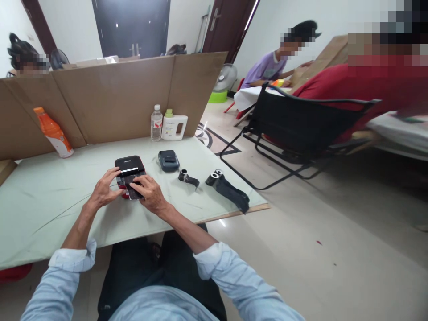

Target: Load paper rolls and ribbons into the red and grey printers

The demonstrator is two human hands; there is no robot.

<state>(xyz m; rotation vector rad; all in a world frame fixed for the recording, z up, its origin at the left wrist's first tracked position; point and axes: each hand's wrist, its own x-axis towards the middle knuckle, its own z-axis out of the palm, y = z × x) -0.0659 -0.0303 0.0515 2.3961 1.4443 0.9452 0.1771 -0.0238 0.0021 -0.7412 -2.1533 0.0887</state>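
Observation:
A small black and red label printer (129, 162) sits on the table in front of me. A dark, shiny strip of film (134, 191) hangs from its front. My left hand (105, 189) grips the printer's left side, with fingertips near the top edge and the thumb low at the front. My right hand (150, 191) pinches the strip from the right, its fingers bent over it. To the right lies a smaller dark grey device (168, 160). Beyond it are a small roll of black strip (187, 177) and larger black rolls (230, 189) with white cores and loose tails.
Behind the pale-covered table (80, 223) stands a cardboard screen (127, 98). Against it are an orange bottle (53, 132), a water bottle (156, 124) and a white jug (174, 126). A black folding chair (301, 120) with a seated person is at the right.

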